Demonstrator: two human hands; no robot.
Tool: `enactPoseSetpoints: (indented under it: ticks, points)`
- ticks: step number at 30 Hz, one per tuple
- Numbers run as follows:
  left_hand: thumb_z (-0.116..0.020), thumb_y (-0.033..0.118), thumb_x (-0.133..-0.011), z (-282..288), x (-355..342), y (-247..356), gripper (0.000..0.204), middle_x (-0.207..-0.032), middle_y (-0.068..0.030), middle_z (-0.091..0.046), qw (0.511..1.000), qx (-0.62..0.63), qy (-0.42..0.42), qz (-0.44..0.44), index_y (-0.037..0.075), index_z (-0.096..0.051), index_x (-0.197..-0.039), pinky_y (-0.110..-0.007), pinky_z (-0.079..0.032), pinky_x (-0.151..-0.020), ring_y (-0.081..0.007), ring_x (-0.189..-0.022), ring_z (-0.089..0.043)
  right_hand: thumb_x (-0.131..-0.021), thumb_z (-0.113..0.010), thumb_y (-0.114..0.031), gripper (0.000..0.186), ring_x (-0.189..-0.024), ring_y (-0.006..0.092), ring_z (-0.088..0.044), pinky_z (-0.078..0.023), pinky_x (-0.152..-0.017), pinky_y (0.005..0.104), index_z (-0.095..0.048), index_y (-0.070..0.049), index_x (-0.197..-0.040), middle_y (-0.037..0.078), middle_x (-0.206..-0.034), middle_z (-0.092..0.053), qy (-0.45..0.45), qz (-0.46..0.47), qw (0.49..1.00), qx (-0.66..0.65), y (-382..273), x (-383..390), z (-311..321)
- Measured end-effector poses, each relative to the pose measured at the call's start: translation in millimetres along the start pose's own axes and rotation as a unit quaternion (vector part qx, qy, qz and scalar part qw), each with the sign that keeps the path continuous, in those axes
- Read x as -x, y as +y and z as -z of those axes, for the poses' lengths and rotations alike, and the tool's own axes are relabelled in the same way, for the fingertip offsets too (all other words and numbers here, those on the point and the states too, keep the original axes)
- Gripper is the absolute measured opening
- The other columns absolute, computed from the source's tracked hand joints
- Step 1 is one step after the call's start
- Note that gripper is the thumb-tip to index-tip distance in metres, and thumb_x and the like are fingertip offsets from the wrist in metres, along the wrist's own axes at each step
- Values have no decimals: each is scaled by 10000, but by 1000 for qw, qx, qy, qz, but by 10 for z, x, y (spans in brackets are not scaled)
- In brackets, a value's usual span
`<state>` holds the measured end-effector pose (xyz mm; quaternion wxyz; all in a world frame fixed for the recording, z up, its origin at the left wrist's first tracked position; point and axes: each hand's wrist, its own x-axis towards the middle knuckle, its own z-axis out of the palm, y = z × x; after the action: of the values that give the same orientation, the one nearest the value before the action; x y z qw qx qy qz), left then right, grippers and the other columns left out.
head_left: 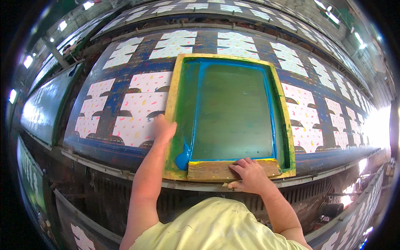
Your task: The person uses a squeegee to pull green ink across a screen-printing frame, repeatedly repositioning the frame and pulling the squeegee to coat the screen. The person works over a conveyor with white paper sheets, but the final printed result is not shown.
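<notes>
A screen-printing frame with yellow, paint-stained wooden sides lies flat on the long printing table. Its green mesh is bordered by wet blue ink, with a thicker blue blob at the near left corner. My left hand is closed over the frame's left side, fingers toward the outside. Along the near end inside the frame rests a wooden squeegee. My right hand grips the squeegee right of its middle, fingers on top and thumb on the near side.
White cut fabric pieces with small coloured prints lie in rows left of the frame; more pieces lie to its right. A metal rail edges the table's near side. Other printing tables stand to the left and beyond.
</notes>
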<state>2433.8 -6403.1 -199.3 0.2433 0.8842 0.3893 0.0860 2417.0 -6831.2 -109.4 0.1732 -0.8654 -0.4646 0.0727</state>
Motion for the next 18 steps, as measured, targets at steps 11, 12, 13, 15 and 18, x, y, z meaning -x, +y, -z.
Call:
enactPoseSetpoints:
  ticks: [11,12,13,15,18]
  points:
    - [-874,120,-762,306,-327,157,381,-994,-252,-813,992,76,11,-100,-37,-805,-1102,-507,-619,-896,-428,-911,-794,-859,-914,-217,754,-1207,448,-742,-588,-1044,545,-612,-146,-1547,236,-1260,-777,203,-448,870,22,2036,852,218]
    - [-876,108,-757,359,-332,235,393,-1006,-253,-814,993,54,36,-100,-33,-801,-1116,-498,-618,-896,-425,-914,-795,-855,-905,-208,746,-1213,447,-742,-595,-1041,541,-622,-160,-1544,236,-1286,-776,227,-440,869,2,2096,862,204]
    - [-874,90,-758,426,-316,313,380,-1000,-239,-813,991,73,34,-103,-34,-797,-1109,-491,-618,-887,-407,-905,-795,-856,-890,-194,737,-1219,429,-747,-597,-1043,531,-629,-169,-1545,226,-1299,-778,224,-446,866,-11,2140,880,208]
    - [-867,57,-765,519,-266,507,354,-987,-211,-809,992,89,33,-83,-36,-784,-1096,-470,-616,-865,-365,-884,-790,-850,-864,-169,677,-1204,408,-758,-603,-1043,515,-685,-166,-1503,210,-1288,-787,238,-450,860,-44,2206,913,236]
    - [-853,23,-782,412,-62,852,316,-966,-171,-797,993,101,38,-49,-34,-759,-1078,-431,-608,-828,-297,-851,-771,-842,-861,-163,628,-1185,405,-762,-603,-1046,507,-726,-156,-1456,202,-1264,-791,276,-442,850,-74,2488,1111,438]
